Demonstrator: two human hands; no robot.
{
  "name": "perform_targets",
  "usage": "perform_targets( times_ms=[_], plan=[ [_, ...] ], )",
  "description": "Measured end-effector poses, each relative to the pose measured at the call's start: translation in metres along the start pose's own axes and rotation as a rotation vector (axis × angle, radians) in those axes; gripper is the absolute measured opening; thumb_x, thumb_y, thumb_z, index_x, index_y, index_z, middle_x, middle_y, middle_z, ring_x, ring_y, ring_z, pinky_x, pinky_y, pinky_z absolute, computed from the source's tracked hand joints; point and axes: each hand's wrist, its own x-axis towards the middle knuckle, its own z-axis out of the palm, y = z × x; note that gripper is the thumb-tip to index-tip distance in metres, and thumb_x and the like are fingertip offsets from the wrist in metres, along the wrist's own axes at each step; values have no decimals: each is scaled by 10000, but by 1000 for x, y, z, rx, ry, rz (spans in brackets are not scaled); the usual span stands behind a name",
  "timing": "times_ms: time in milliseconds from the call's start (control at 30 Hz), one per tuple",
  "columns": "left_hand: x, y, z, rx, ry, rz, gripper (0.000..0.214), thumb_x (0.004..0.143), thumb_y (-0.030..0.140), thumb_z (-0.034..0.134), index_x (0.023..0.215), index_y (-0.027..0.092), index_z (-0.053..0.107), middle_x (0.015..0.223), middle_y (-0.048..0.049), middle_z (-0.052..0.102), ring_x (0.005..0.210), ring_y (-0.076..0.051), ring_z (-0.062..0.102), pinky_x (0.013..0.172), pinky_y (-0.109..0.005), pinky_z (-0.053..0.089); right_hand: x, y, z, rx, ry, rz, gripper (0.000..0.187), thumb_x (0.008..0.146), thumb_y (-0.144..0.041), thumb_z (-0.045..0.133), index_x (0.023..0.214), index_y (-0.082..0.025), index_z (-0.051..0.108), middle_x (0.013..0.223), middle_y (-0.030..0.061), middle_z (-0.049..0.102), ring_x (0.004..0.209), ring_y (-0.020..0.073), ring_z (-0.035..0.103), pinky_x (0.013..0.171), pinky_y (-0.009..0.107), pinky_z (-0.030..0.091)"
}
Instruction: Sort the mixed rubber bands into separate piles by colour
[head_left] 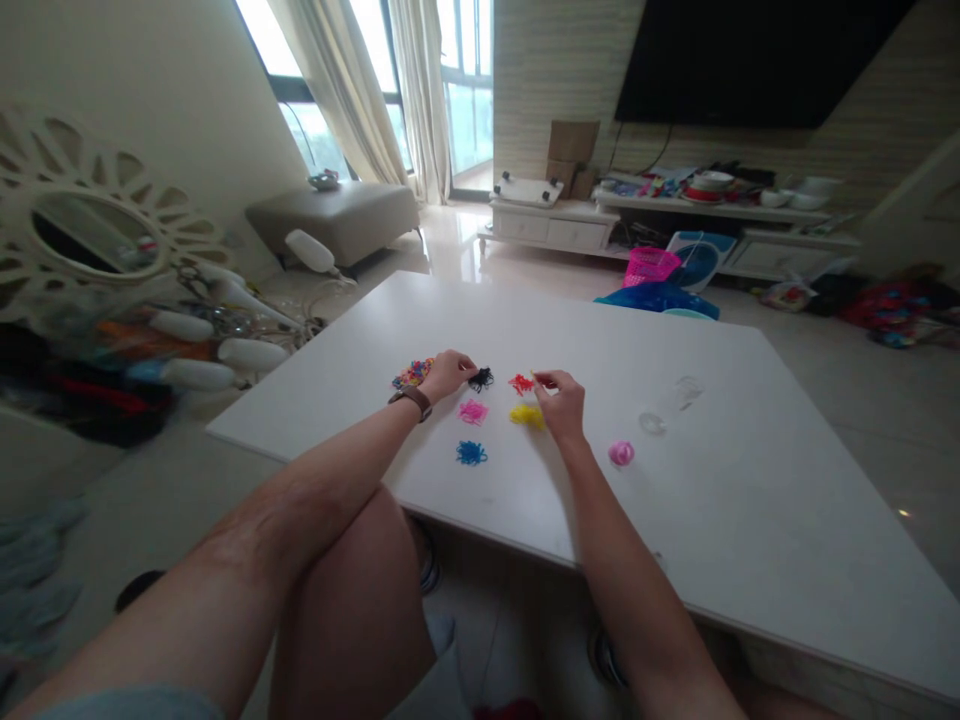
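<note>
My left hand (448, 373), with a watch on its wrist, has its fingers pinched at the left edge of a pile of black rubber bands (482, 379). What lies between those fingertips is too small to make out. Partly behind that hand is a mixed, many-coloured heap of bands (412, 374). My right hand (562, 400) is closed in a pinch beside the red bands (520, 384), with a tiny yellow band at its fingertips. Yellow bands (526, 416) lie below it, partly covered by the hand. Pink bands (472, 412) and blue bands (471, 453) form separate piles nearer me.
On the white table (720, 520), right of my right arm, are a round pink object (621, 454), a clear round lid (652, 424) and a clear container (688, 393). Lamp arms with white shades (253, 354) stand close to the table's left edge. A pink basket (649, 266) is beyond the far edge.
</note>
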Motion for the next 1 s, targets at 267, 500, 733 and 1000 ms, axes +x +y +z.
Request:
perform_targets(
  times_ms=[267, 500, 733, 1000],
  plan=[
    [4, 6, -11, -20, 39, 43, 214, 860, 258, 650, 948, 135, 801, 932, -107, 782, 797, -183, 670, 785, -266, 499, -50, 15, -20, -117, 8, 42, 166, 848, -258, 587, 905, -188, 726, 900, 76, 730, 812, 219, 646, 795, 377, 526],
    [-14, -22, -56, 15, 161, -113, 276, 842, 179, 611, 1047, 107, 782, 1001, -113, 773, 857, -179, 670, 789, -241, 494, -64, 17, -18, -363, -113, 44, 165, 850, -216, 578, 934, -198, 718, 883, 76, 709, 868, 238, 609, 846, 371, 479],
    [-46, -56, -90, 5, 74, -262, 194, 734, 225, 734, 889, 121, 785, 841, -85, 764, 756, -166, 656, 685, -231, 478, -65, 18, -19, -444, -84, -38, 156, 870, -207, 556, 939, -175, 692, 970, 107, 663, 972, 258, 560, 905, 371, 448],
    [-52, -71, -74, 172, -9, -161, 412, 612, 277, 834, 999, 151, 773, 867, -86, 741, 830, -211, 671, 703, -238, 487, -65, 27, -17, -368, -22, 7, 147, 829, -172, 563, 935, -185, 662, 975, 94, 626, 976, 251, 555, 929, 377, 451]
  ],
)
